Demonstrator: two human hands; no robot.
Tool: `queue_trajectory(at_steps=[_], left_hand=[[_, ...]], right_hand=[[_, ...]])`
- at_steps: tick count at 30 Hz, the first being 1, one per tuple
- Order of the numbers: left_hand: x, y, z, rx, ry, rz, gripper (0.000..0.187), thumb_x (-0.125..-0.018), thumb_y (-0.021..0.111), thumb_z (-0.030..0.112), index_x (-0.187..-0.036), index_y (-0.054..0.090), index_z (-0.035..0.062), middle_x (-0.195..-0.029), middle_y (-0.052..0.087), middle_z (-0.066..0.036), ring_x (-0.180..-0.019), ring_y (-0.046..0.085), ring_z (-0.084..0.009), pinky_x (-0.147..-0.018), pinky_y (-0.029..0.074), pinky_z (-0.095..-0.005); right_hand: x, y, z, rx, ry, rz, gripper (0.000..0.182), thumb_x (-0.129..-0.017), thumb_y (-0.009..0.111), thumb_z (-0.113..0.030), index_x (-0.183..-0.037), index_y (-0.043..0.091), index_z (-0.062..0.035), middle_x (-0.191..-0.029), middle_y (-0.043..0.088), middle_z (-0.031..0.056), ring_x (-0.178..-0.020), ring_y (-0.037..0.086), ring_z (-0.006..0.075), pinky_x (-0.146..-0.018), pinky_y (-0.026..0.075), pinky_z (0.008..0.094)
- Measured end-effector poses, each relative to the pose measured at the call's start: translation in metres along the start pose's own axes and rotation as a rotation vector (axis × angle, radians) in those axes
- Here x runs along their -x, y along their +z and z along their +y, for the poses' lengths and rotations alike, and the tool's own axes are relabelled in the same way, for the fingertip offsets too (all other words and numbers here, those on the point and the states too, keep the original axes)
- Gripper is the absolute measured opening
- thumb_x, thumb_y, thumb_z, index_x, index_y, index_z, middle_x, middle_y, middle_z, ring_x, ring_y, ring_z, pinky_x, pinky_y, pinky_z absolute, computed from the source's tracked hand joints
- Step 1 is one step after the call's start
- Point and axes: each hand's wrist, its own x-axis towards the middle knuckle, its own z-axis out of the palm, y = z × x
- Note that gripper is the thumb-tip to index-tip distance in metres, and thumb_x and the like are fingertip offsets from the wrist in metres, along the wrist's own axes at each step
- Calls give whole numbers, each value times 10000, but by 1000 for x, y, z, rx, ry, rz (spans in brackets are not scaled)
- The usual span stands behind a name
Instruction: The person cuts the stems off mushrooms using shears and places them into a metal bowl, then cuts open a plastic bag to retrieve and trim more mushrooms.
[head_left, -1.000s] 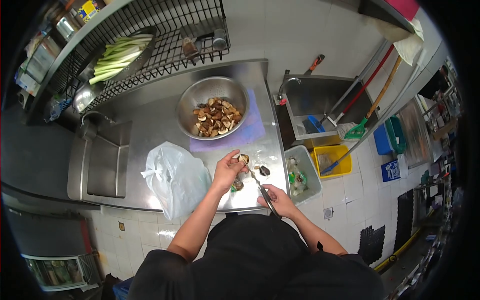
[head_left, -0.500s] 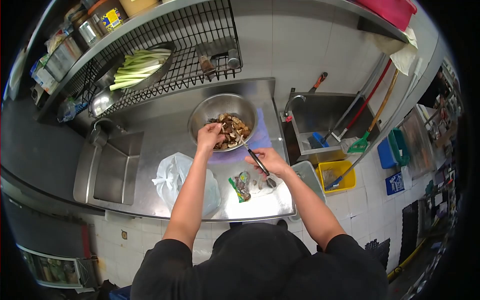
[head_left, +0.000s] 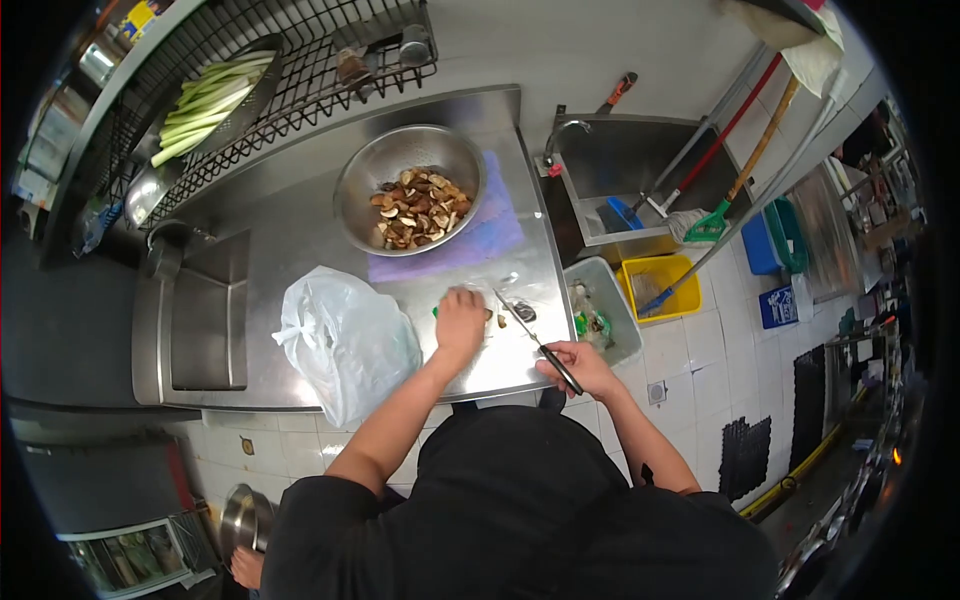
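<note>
My right hand (head_left: 582, 368) is closed round the black handle of a knife (head_left: 560, 367), its blade pointing up and left over the steel counter. My left hand (head_left: 462, 325) lies on the counter with curled fingers over a small plastic packet (head_left: 435, 312); only a green edge shows. Between the hands lie dark wet scraps (head_left: 522, 312) and a small brown piece. Beyond them, cut brown mushrooms (head_left: 425, 208) fill the lower part of a steel bowl (head_left: 362, 165), which stands on a purple cloth (head_left: 500, 235). A knotted white plastic bag (head_left: 345, 340) sits left of my left hand.
A sink (head_left: 210, 330) is at left, a deeper sink (head_left: 640, 150) at right. A grey bin with waste (head_left: 605, 320) and a yellow bucket (head_left: 660, 285) stand right of the counter. Green stalks (head_left: 205, 105) lie on the rack. Another person's hand (head_left: 245, 567) is near a metal bowl (head_left: 245, 520).
Both hands have drawn back from the bowl towards me; the left now covers the packet, and the knife has left the mushrooms. The view has shifted, and another person's hand with a bowl appears lower left.
</note>
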Motion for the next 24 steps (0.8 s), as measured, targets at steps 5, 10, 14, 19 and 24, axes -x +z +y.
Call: queue_trajectory(at_steps=[5, 10, 14, 19, 24], left_hand=[[-20, -8, -15, -54, -265, -430, 339, -817, 599, 182, -1091, 595, -18, -1115, 632, -204, -1035, 594, -352, -885, 479, -435], [-18, -24, -1, 7, -211, -348, 351, -803, 626, 123, -1131, 587, 3, -1110, 589, -204, -1029, 584, -371, -875, 497, -451], [-4, -26, 0, 306, -212, -345, 359, -796, 633, 71, -1149, 591, 23, -1114, 570, -174, -1088, 552, -374, -927, 489, -462], [-1, -21, -5, 312, -72, -553, 466, -815, 685, 109, -1270, 591, 67, -1240, 563, -158, -1148, 529, -351, -988, 461, -431], [-4, -29, 1, 353, -118, -346, 329, -811, 638, 58, -1139, 663, 46, -1159, 628, -157, -1117, 555, -348, -976, 462, -419]], right_hand=[[3, 5, 24, -33, 72, -15, 552, -825, 824, -352, -1166, 640, 42, -586, 538, -30, -429, 479, 43, -368, 360, 217], [5, 7, 32, -12, 43, 41, 595, -816, 819, -413, -1165, 645, 35, -591, 538, -24, -436, 483, 56, -363, 377, 231], [11, 1, 38, -14, 53, 65, 573, -811, 827, -391, -1163, 655, 28, -619, 528, -34, -475, 498, 50, -402, 379, 231], [14, -4, 32, 39, 64, 58, 545, -812, 831, -369, -1147, 663, 27, -633, 517, -41, -484, 492, 48, -432, 377, 230], [11, -6, 20, -56, 187, -6, 549, -806, 837, -369, -1138, 657, 29, -645, 532, -36, -492, 502, 55, -444, 389, 230]])
